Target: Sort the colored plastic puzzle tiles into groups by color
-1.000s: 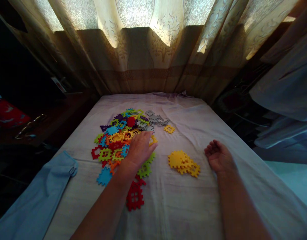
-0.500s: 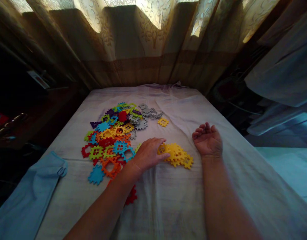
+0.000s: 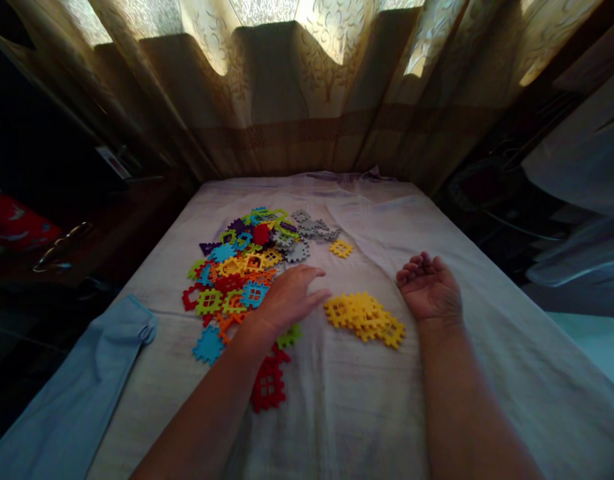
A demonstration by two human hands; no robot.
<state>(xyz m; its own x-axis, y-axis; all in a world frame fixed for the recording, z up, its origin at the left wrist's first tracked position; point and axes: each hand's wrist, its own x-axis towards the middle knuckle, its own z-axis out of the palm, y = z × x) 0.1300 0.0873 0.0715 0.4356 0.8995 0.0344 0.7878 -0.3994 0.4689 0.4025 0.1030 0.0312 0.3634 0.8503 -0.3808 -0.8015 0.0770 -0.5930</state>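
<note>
My left hand (image 3: pixel 294 299) hangs at the right edge of a mixed heap of toothed plastic building tiles (image 3: pixel 231 283), its thumb and fingers apart with nothing between them. Just to its right, a small gap away, lies a low overlapping pile of yellow tiles (image 3: pixel 364 317), some with window-like cut-outs. Resting palm up on the sheet, my right hand (image 3: pixel 431 290) is empty, its fingers loosely curled. The yellow pile lies to its left. One single yellow tile (image 3: pixel 341 249) sits farther back. Part of the heap is hidden behind my left hand and forearm.
Grey tiles (image 3: pixel 314 228) lie at the heap's back right, and red tiles (image 3: pixel 269 383) at its near end. A light blue cloth (image 3: pixel 107 360) lies along the left edge of the sheet-covered surface (image 3: pixel 357 407). Patterned curtains (image 3: pixel 307 93) hang behind.
My left hand has let go of the yellow pile and drawn back a little to the left. My right hand keeps its pose. The whole view has shifted slightly.
</note>
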